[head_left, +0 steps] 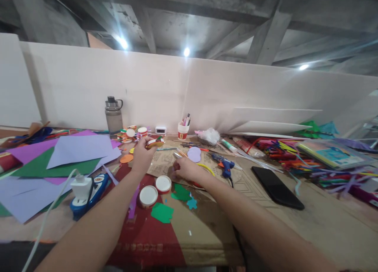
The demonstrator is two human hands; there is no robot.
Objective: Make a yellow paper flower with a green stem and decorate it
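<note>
Left hand [141, 155] pinching small round white-topped craft piece [155, 143], right hand [186, 169] curled, grip unclear, left of blue plastic glue gun [227, 167]

Pens [188, 120] in a cup [183, 133] — bottle [113, 119] to its left, glue gun [226, 166] and phone [277, 187] to the right.

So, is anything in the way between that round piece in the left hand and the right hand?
Nothing visible stands upright between the round piece in the left hand and the right hand. Printed brown paper lies below the gap. A pale, slim item beside the right hand is too blurred to name.
</note>
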